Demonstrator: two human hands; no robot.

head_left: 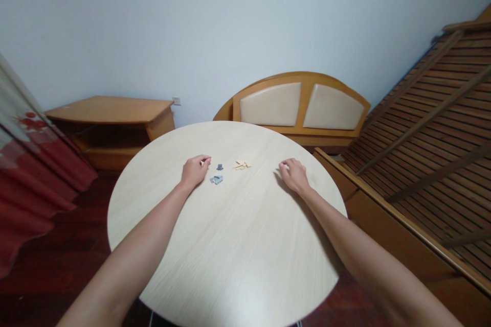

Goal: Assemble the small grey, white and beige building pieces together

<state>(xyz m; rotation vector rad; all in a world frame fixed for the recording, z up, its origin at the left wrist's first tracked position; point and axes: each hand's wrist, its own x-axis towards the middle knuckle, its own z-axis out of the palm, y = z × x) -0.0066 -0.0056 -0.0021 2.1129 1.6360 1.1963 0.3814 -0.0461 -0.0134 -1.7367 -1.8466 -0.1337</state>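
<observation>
Left hand (195,170) — near dark grey pieces (220,167); right hand (294,174) — well apart.

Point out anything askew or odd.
The brown slatted wooden frame at far right looks odd, apparently tilted up rather than flat. Small beige pieces lie grouped on the round, pale wood-grain table; no spill shows.

Round table (230,245), pale wood-grain top, glare on the near part. Three groups of small pieces, all in the far half: dark grey clump (220,167), light blue-grey pile (217,180) just nearer the camera, cream pieces (242,165) loosely heaped to their right. Groups sit apart.
</observation>
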